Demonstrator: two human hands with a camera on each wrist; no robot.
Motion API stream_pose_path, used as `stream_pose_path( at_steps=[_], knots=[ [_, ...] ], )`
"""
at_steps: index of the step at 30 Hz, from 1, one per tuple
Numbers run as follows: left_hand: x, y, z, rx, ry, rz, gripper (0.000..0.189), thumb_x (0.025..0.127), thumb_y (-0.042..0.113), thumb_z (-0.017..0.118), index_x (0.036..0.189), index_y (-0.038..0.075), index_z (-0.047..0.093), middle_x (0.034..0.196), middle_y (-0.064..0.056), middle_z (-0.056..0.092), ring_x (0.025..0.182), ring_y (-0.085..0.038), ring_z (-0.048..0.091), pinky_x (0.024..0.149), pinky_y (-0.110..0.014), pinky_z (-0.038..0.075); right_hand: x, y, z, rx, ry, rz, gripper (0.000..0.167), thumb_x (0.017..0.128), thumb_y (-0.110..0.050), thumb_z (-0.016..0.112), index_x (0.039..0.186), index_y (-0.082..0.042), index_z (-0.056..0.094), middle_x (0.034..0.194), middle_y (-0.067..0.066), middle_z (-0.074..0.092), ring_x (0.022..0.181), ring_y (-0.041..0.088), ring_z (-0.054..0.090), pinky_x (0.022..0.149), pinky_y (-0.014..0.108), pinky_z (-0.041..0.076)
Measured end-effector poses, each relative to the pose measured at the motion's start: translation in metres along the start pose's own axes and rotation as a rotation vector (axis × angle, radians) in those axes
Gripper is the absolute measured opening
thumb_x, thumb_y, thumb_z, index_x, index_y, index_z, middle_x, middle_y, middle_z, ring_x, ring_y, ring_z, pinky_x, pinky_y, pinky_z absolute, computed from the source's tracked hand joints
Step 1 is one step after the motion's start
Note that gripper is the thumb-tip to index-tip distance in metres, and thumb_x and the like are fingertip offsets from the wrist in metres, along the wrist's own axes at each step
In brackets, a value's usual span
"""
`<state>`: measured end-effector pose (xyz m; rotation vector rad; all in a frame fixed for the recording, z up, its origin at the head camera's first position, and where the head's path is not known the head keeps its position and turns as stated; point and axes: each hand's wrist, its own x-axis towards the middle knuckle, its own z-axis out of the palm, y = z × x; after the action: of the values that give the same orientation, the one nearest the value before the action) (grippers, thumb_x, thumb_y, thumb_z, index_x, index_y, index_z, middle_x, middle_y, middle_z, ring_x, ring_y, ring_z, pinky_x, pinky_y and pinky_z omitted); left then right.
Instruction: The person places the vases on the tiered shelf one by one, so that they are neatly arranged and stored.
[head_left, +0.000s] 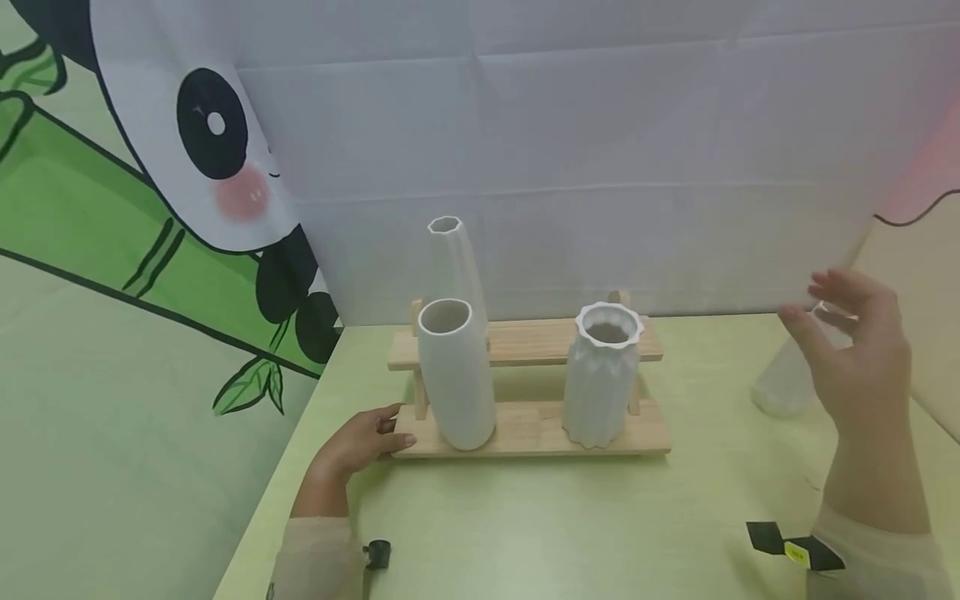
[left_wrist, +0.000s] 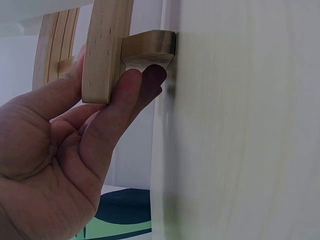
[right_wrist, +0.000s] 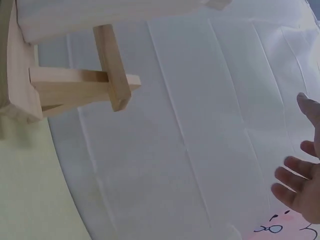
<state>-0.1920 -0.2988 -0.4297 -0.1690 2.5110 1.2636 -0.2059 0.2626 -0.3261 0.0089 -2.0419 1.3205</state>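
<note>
A two-tier wooden plant stand (head_left: 517,425) sits on the table, and my left hand (head_left: 363,442) pinches the left end of its lower board. In the left wrist view, the thumb and fingers of that hand (left_wrist: 65,145) lie on either face of the board (left_wrist: 100,55). The lower board bears a smooth white vase (head_left: 457,383) at left and a ribbed white vase (head_left: 600,379) with a wavy rim at right. A tall slim vase (head_left: 457,262) rises behind at the left. My right hand (head_left: 862,350) is raised at the right with spread fingers, overlapping a pale conical vase (head_left: 783,383).
A white cloth (head_left: 600,167) printed with a panda hangs behind the table (head_left: 525,525) and along its left side. Black straps (head_left: 795,546) with a small yellow label sit at the right wrist.
</note>
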Motion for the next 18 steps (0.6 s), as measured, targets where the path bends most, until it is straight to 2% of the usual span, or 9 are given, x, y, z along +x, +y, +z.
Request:
stream_pose_path(
  at_steps=[3, 7, 9, 13, 15, 18],
  knots=[
    [-0.001, -0.001, 0.0, -0.011, 0.002, -0.004, 0.085, 0.085, 0.032, 0.076, 0.152, 0.002, 0.033, 0.143, -0.021, 0.052, 0.114, -0.029, 0.065, 0.099, -0.048, 0.05, 0.007, 0.012, -0.004, -0.004, 0.076, 0.038, 0.073, 0.084, -0.018, 0.076, 0.146, -0.021, 0.038, 0.144, -0.006, 0.041, 0.133, 0.008, 0.037, 0.11, 0.02, 0.029],
    [-0.001, -0.001, -0.001, -0.017, 0.002, -0.003, 0.085, 0.086, 0.032, 0.076, 0.152, 0.002, 0.032, 0.145, -0.021, 0.05, 0.115, -0.03, 0.065, 0.098, -0.047, 0.051, 0.018, 0.031, -0.01, 0.009, 0.12, 0.173, 0.093, 0.081, -0.023, 0.077, 0.154, -0.024, 0.019, 0.157, -0.004, 0.02, 0.144, 0.009, 0.018, 0.117, 0.024, 0.014],
    [-0.001, 0.0, -0.001, -0.018, 0.002, -0.002, 0.085, 0.086, 0.032, 0.076, 0.152, 0.002, 0.032, 0.145, -0.021, 0.05, 0.115, -0.03, 0.065, 0.098, -0.047, 0.051, 0.022, 0.043, -0.013, 0.016, 0.108, 0.264, 0.099, 0.083, -0.025, 0.076, 0.156, -0.027, 0.009, 0.161, -0.006, 0.01, 0.147, 0.007, 0.01, 0.118, 0.025, 0.008],
    [-0.002, 0.0, -0.001, -0.021, 0.002, -0.008, 0.085, 0.086, 0.032, 0.076, 0.152, 0.002, 0.032, 0.144, -0.021, 0.05, 0.114, -0.029, 0.065, 0.099, -0.048, 0.05, 0.026, 0.07, -0.016, 0.022, 0.023, 0.414, 0.106, 0.087, -0.032, 0.073, 0.156, -0.033, -0.008, 0.163, -0.011, -0.007, 0.15, 0.007, -0.002, 0.122, 0.03, 0.003],
    [-0.002, 0.0, 0.0, -0.006, 0.002, -0.012, 0.086, 0.086, 0.033, 0.076, 0.152, 0.002, 0.032, 0.145, -0.021, 0.05, 0.114, -0.029, 0.065, 0.1, -0.049, 0.049, 0.026, 0.083, -0.015, 0.034, -0.015, 0.454, 0.107, 0.088, -0.034, 0.071, 0.155, -0.035, -0.013, 0.163, -0.012, -0.011, 0.15, 0.007, -0.005, 0.123, 0.035, 0.003],
    [-0.002, 0.001, 0.001, 0.011, 0.005, -0.016, 0.087, 0.085, 0.035, 0.076, 0.152, 0.002, 0.032, 0.144, -0.021, 0.051, 0.113, -0.029, 0.066, 0.101, -0.05, 0.048, 0.025, 0.099, -0.013, 0.038, -0.057, 0.465, 0.107, 0.089, -0.036, 0.069, 0.154, -0.035, -0.016, 0.164, -0.009, -0.012, 0.151, 0.011, -0.005, 0.123, 0.04, 0.002]
  ],
)
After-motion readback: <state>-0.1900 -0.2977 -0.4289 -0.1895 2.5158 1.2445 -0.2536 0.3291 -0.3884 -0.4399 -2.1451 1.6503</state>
